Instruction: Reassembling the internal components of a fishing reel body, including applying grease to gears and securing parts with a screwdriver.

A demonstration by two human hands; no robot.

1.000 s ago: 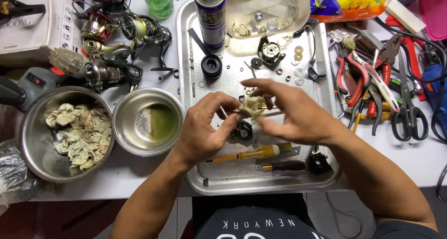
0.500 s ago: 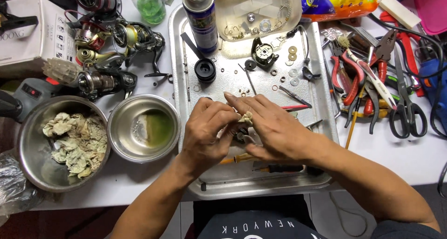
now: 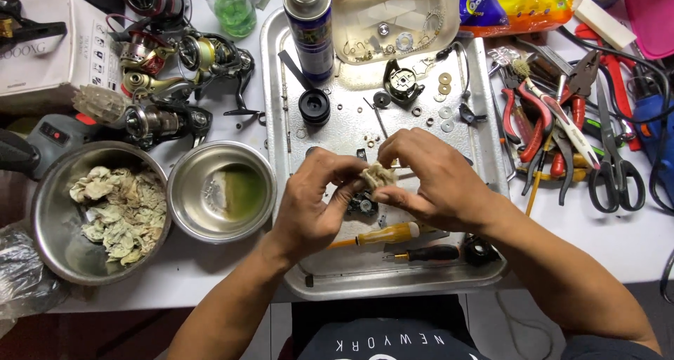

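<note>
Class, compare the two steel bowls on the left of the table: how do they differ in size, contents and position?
The large bowl is wider than the small bowl. The large bowl holds a heap of soiled, crumpled wipes; the small bowl holds only a greenish liquid. The large bowl sits farther left; the small bowl lies beside the metal tray. Both are round, shiny and upright.

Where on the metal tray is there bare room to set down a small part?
The metal tray is barest along its left strip, between the spray can and the left hand, and at its near edge below the two screwdrivers. The top right, with washers and the clear tub, is crowded.
</note>
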